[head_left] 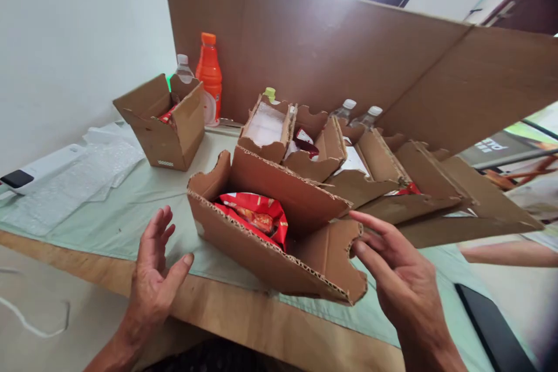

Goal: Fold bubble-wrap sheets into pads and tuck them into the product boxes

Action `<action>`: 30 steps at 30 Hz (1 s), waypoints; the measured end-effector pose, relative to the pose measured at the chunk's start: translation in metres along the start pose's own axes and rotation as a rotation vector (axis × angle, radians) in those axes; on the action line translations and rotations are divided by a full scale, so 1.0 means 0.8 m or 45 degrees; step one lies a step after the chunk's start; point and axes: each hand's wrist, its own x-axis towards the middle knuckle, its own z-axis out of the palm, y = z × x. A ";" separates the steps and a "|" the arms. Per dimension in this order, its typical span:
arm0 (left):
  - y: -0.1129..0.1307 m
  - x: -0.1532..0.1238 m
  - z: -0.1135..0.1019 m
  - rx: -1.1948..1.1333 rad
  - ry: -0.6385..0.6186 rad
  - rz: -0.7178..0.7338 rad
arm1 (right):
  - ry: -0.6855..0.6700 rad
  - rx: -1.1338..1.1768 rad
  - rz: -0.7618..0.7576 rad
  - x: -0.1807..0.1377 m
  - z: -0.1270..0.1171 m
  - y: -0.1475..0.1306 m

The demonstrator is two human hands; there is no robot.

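Note:
An open cardboard box (244, 244) stands near the table's front edge with a red snack packet (257, 215) inside it. My left hand (154, 267) hovers just left of the box, fingers spread, holding nothing. My right hand (392, 273) is at the box's right end, fingers stretched out, its fingertips touching the box's scalloped side flap (335, 250). Neither hand grips anything.
Several more open cardboard boxes (331, 151) with packets sit behind, and another box (163, 122) at the left. An orange bottle (210, 78) and clear bottles stand before a tall cardboard sheet (349, 58). Bubble wrap (74, 180) and a phone (17, 178) lie left.

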 end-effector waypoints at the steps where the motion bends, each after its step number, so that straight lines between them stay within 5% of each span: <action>1: 0.002 0.000 0.003 -0.020 -0.036 -0.010 | 0.044 0.032 0.030 -0.008 -0.012 0.013; 5: 0.001 0.001 0.015 -0.062 -0.201 -0.125 | -0.105 0.054 -0.030 -0.053 -0.030 0.057; 9: -0.003 -0.001 0.022 -0.018 -0.263 -0.229 | -0.316 -0.133 -0.151 -0.092 0.005 0.071; 13: 0.007 -0.001 0.037 0.010 -0.261 -0.243 | -0.173 -0.207 -0.182 -0.086 0.038 0.069; 18: 0.019 0.017 0.087 -0.027 -0.443 -0.144 | 0.007 -0.266 0.020 -0.038 0.031 0.084; 22: 0.005 0.024 0.113 0.069 -0.529 -0.068 | -0.006 -0.256 0.092 -0.029 0.029 0.109; 25: -0.007 0.024 0.090 0.291 -0.485 -0.018 | -0.065 -0.189 0.143 -0.051 0.031 0.136; 30: -0.018 0.068 -0.004 0.892 -0.272 0.108 | -0.021 -0.298 0.287 -0.075 0.030 0.182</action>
